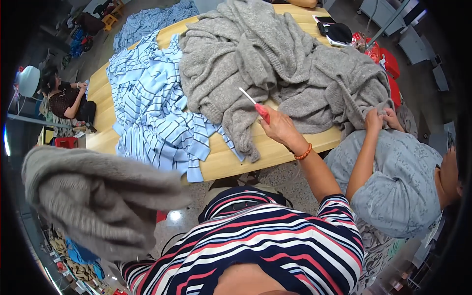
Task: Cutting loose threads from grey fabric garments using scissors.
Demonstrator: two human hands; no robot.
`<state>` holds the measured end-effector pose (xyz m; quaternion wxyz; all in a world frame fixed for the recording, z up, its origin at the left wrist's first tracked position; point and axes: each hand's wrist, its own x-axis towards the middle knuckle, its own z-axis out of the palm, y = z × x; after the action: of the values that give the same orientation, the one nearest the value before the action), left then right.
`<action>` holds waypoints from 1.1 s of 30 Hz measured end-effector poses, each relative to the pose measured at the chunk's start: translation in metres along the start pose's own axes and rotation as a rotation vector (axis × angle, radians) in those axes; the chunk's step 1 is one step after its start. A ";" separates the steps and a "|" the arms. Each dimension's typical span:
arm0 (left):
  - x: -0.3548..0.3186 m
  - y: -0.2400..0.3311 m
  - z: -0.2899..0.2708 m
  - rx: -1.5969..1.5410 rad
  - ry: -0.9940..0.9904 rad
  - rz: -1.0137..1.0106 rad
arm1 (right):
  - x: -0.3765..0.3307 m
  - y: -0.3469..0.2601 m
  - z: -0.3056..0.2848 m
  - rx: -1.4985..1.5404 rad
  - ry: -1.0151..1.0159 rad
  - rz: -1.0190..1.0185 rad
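My right hand point(281, 129) is closed around the red handle of a slim tool point(261, 111). A thin pale shaft points up and left from its handle, over the grey knit garments; its exact kind is unclear. At the left, in front of the table, a grey-brown knit garment point(98, 196) is held up, blurred at its edges. It covers my left hand and most of that forearm, so the fingers are hidden. A heap of grey knitwear point(231, 64) lies across the table, one piece hanging toward the near edge below my right hand.
Blue striped garments point(147, 98) are piled on the left of the wooden table point(226, 169). Close at my right, a person in a grey patterned top point(393, 182) handles grey knitwear. Another person point(66, 101) sits at the far left. A black item point(339, 33) lies at the back right.
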<state>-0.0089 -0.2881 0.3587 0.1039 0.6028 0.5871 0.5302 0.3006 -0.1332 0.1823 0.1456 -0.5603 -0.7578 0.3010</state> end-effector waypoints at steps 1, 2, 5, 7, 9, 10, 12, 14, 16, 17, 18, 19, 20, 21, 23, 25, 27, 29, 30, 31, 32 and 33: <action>0.019 -0.020 -0.047 -0.003 -0.021 -0.061 | 0.005 0.000 -0.003 0.011 0.000 -0.017; 0.054 -0.077 -0.129 -0.032 -0.061 -0.122 | 0.006 0.010 -0.004 0.063 0.107 0.008; 0.122 -0.150 -0.196 -0.120 -0.156 -0.294 | 0.048 0.040 0.002 0.145 0.313 -0.015; 0.144 -0.259 -0.142 -0.740 0.103 -0.539 | 0.068 0.055 -0.003 0.032 0.307 0.061; 0.140 -0.322 -0.086 -0.243 0.448 -0.784 | 0.078 0.068 -0.005 0.027 0.314 0.131; 0.138 -0.346 -0.059 -0.034 0.229 -0.582 | 0.087 0.076 -0.002 0.067 0.351 0.116; 0.143 -0.340 0.020 -0.071 -0.037 -0.452 | 0.091 0.087 -0.003 0.135 0.378 0.133; 0.155 -0.282 0.104 -0.325 -0.295 -0.517 | 0.086 0.089 -0.003 0.127 0.367 0.142; 0.158 -0.247 0.174 -0.526 -0.473 -0.542 | 0.079 0.073 -0.003 0.141 0.343 0.169; 0.162 -0.242 0.212 -0.609 -0.528 -0.523 | 0.081 0.076 -0.003 0.144 0.344 0.166; 0.168 -0.236 0.250 -0.466 -0.586 -0.402 | 0.086 0.082 -0.004 0.123 0.387 0.147; 0.176 -0.221 0.287 -0.264 -0.584 -0.143 | 0.092 0.092 -0.008 0.102 0.432 0.133; 0.183 -0.208 0.319 -0.061 -0.576 0.115 | 0.098 0.098 -0.013 0.107 0.426 0.171; 0.190 -0.209 0.352 0.040 -0.560 0.302 | 0.103 0.106 -0.014 0.108 0.426 0.172; 0.196 -0.209 0.401 0.142 -0.560 0.493 | 0.110 0.126 -0.010 -0.002 0.435 0.329; 0.199 -0.203 0.432 0.321 -0.620 0.622 | 0.120 0.146 -0.005 0.045 0.452 0.388; 0.203 -0.202 0.445 0.394 -0.685 0.626 | 0.129 0.161 -0.002 0.101 0.512 0.461; 0.209 -0.201 0.459 0.592 -0.695 0.644 | 0.139 0.175 -0.021 0.038 0.619 0.452; 0.214 -0.205 0.467 0.576 -0.645 0.642 | 0.150 0.184 -0.033 0.226 0.566 0.484; 0.216 -0.208 0.469 0.581 -0.648 0.638 | 0.157 0.191 -0.039 0.417 0.505 0.516; 0.217 -0.211 0.467 0.568 -0.653 0.636 | 0.164 0.196 -0.032 0.349 0.582 0.521; 0.217 -0.213 0.463 0.555 -0.656 0.634 | 0.168 0.200 -0.028 0.351 0.577 0.523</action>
<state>0.1619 0.1811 0.1189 -0.0467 0.8895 0.4312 0.1438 0.4128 0.0704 0.0603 0.3637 -0.7618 -0.4554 0.2830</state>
